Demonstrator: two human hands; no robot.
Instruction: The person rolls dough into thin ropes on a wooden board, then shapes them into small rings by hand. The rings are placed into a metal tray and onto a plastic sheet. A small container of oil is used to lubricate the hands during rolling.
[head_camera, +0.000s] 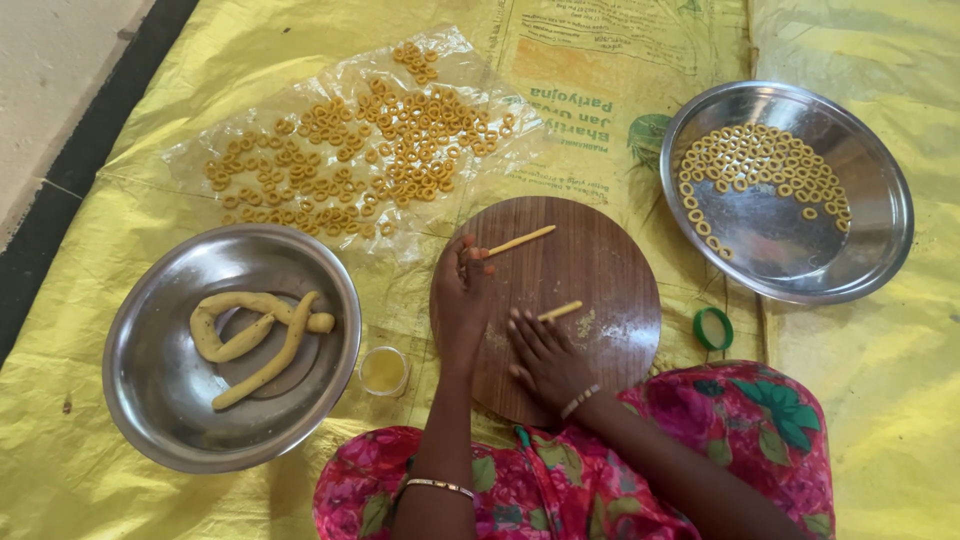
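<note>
Pale yellow dough is the stuff in hand: on the round wooden board (590, 270) the left hand (462, 295) lies flat with its fingertips pinched on the end of a long thin dough strip (520, 240), while the right hand (545, 358) rests open-fingered on the board, fingertips on a shorter dough piece (560, 311) without clasping it. Left of the board stand a small cup of yellow liquid (383, 370) and a steel bowl (150, 400) holding thick dough ropes (255, 335). Farther out, dough rings (350, 160) cover a clear plastic sheet (200, 155), more rings lie in a steel plate (870, 250), and a green ring (713, 328) sits just beside the board on the yellow sacking (890, 400).
</note>
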